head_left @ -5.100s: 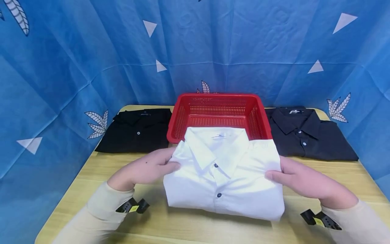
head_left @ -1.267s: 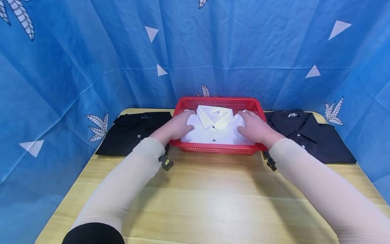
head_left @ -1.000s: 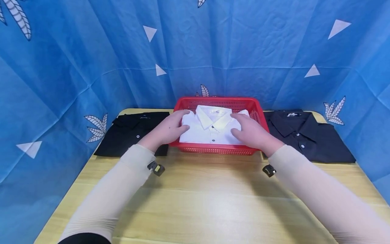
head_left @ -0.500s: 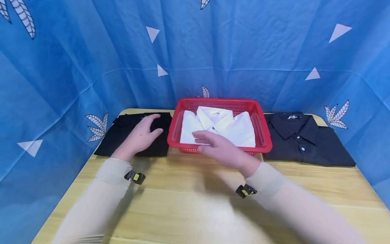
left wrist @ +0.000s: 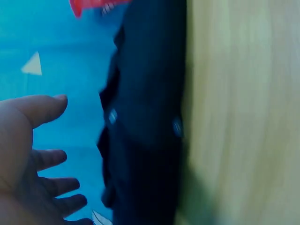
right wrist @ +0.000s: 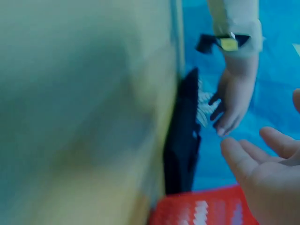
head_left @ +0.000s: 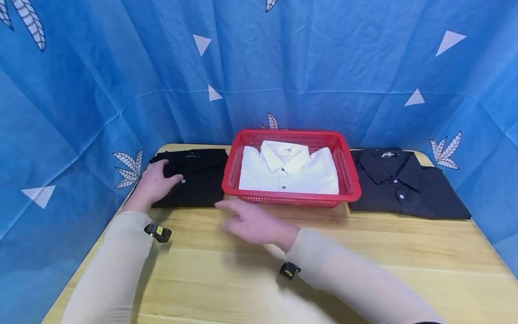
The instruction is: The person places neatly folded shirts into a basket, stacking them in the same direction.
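Observation:
A folded black shirt (head_left: 198, 180) lies at the table's back left, its collar toward the curtain. My left hand (head_left: 155, 182) is over that shirt's left part, fingers spread and holding nothing; in the left wrist view the fingers (left wrist: 56, 185) are apart from the black cloth (left wrist: 145, 117). My right hand (head_left: 255, 220) is above the table in front of the red basket, its fingers loosely extended with nothing in them. A folded white shirt (head_left: 259, 175) with dark buttons lies face up inside the red plastic basket (head_left: 291, 198).
To the basket's right lies a dark folded shirt (head_left: 421, 193) with white buttons. The light wooden table (head_left: 226, 279) runs toward me. A blue patterned curtain (head_left: 259, 54) closes off the back and both sides.
The white shirt was carried into the basket and let go. Both hands then moved left, the left one over the black shirt, the right one to the basket's front.

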Demonstrator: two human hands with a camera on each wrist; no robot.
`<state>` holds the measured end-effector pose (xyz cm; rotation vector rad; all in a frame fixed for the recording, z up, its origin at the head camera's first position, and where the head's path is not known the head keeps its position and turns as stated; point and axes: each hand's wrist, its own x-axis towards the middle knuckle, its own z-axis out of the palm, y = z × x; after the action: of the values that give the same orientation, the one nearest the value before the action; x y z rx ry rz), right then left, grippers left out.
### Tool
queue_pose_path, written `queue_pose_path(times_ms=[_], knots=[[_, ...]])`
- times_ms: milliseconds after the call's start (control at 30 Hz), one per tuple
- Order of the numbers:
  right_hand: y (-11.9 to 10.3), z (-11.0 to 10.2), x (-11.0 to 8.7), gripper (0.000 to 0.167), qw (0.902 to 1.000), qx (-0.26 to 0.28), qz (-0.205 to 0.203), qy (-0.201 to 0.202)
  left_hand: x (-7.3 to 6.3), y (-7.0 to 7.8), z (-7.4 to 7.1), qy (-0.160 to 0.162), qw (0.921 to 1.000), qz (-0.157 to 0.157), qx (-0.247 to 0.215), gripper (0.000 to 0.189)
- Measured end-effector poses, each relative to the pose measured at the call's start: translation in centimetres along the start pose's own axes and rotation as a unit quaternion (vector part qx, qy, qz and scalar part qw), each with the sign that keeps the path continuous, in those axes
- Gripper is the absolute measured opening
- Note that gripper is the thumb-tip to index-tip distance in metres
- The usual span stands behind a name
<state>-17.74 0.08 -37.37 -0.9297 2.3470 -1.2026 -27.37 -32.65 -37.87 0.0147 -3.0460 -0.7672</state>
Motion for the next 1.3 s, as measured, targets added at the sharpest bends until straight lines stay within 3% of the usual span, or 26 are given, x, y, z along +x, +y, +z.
queue_pose_path(times_ms=[233, 400, 533, 767, 1033, 1133, 1300], knots=[[0.5, 3.0, 2.5, 0.060, 0.9990, -0.033, 0.031, 0.004, 0.4, -3.0, -0.3, -0.018, 0.9979, -0.062, 0.006, 0.102], [1.3, 3.6, 4.6, 0.065, 0.9977, -0.028, 0.059, 0.018, 0.8, -3.9, -0.6, -0.015, 0.9947, -0.102, 0.002, 0.105], [1.8, 3.6, 5.8, 0.070, 0.9951, -0.007, 0.096, 0.024, 1.1, -4.5, -0.8, -0.031, 0.9904, -0.135, -0.008, 0.105], [2.4, 3.8, 7.4, 0.076, 0.9870, 0.056, 0.140, 0.055, 1.2, -5.2, -0.4, -0.040, 0.9895, -0.138, 0.008, 0.103], [2.5, 4.1, 7.8, 0.077, 0.9801, 0.095, 0.160, 0.069, 0.9, -6.0, -0.6, -0.059, 0.9823, -0.174, -0.036, 0.104], [2.6, 4.1, 7.8, 0.079, 0.9726, 0.146, 0.164, 0.075, 0.6, -6.0, -1.1, -0.060, 0.9801, -0.185, -0.042, 0.103], [2.6, 4.3, 7.8, 0.081, 0.9448, 0.270, 0.160, 0.095, 0.2, -6.1, -1.6, -0.067, 0.9771, -0.200, -0.028, 0.101]])
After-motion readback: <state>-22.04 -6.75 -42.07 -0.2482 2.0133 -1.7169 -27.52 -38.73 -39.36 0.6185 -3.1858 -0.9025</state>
